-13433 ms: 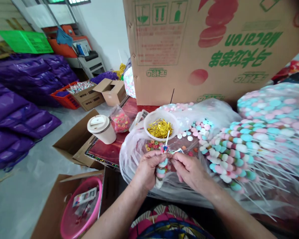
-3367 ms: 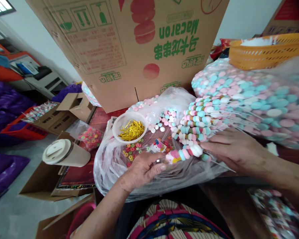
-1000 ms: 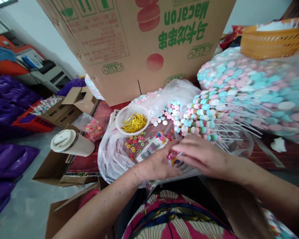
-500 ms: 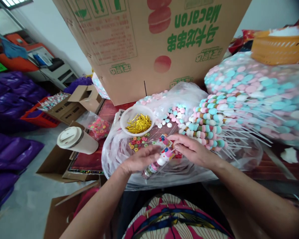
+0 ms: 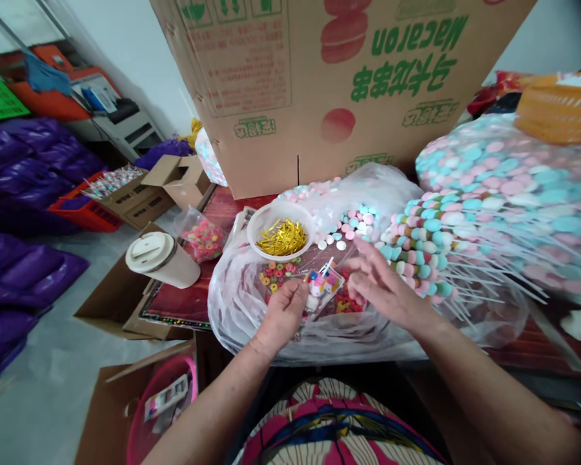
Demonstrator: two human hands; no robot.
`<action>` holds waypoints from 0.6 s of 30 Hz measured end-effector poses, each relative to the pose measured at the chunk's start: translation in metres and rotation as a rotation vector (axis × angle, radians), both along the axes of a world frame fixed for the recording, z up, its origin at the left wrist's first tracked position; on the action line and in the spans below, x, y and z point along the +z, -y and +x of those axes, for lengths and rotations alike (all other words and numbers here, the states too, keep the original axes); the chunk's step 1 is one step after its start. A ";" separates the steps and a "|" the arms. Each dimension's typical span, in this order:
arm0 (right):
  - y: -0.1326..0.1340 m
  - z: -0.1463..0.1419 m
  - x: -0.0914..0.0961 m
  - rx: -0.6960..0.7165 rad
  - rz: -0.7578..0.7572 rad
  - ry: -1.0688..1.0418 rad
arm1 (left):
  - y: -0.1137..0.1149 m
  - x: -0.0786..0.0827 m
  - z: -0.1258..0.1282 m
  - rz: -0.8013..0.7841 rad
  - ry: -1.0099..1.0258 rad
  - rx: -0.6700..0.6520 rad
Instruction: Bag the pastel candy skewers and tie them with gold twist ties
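Observation:
My left hand is closed around a candy skewer in a clear printed bag, its white stick poking up out of the top. My right hand hovers just right of the bag with fingers stretched out, holding nothing. Both hands are over a clear plastic sheet strewn with small coloured ring candies. A white bowl of gold twist ties stands just beyond the hands. A pile of pastel marshmallow skewers lies to the right.
A large Macaron cardboard box stands behind. A big bag of pastel marshmallows fills the right. A lidded paper cup and a small bag of ring candy sit left. A pink basin in a carton is on the floor.
My right hand has let go of the bagged skewer and opened, drifting right. My left hand has stood the bag more upright. The view shifted slightly right.

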State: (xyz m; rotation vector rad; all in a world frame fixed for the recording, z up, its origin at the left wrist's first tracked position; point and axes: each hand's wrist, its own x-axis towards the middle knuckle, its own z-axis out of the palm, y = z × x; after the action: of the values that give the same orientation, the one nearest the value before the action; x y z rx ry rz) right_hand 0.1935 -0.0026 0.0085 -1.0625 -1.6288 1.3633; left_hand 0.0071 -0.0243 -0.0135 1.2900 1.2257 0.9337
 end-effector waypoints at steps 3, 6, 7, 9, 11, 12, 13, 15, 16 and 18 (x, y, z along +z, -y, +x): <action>0.010 -0.015 -0.003 0.068 -0.236 0.075 | 0.006 0.006 0.003 0.183 -0.261 0.024; 0.020 -0.035 -0.003 -0.055 -0.292 -0.012 | 0.011 0.011 0.003 0.220 -0.351 -0.021; 0.022 -0.040 -0.003 -0.082 -0.281 -0.066 | 0.011 0.013 0.002 0.197 -0.290 -0.064; 0.024 -0.047 -0.003 -0.084 -0.250 -0.100 | 0.010 0.017 -0.004 0.102 -0.083 -0.212; 0.023 -0.048 -0.002 -0.041 -0.187 -0.002 | 0.006 0.022 -0.011 -0.025 0.102 -0.366; 0.021 -0.048 -0.001 -0.023 -0.108 0.101 | 0.004 0.024 -0.015 -0.078 0.138 -0.408; 0.019 -0.047 0.002 -0.016 0.008 0.232 | 0.001 0.026 -0.018 -0.110 0.131 -0.410; 0.011 -0.045 0.009 -0.041 0.326 0.519 | -0.003 0.029 -0.024 -0.119 0.039 -0.318; 0.006 -0.044 0.014 -0.078 0.504 0.641 | -0.005 0.029 -0.027 -0.112 0.015 -0.232; -0.002 -0.042 0.025 -0.115 0.830 0.780 | -0.006 0.027 -0.032 -0.101 0.081 -0.036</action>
State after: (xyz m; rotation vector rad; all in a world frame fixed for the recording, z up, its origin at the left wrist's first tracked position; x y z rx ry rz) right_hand 0.1512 -0.0007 0.0331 -1.1657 -2.3134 0.0658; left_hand -0.0252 -0.0184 0.0136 1.1799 1.1687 0.8785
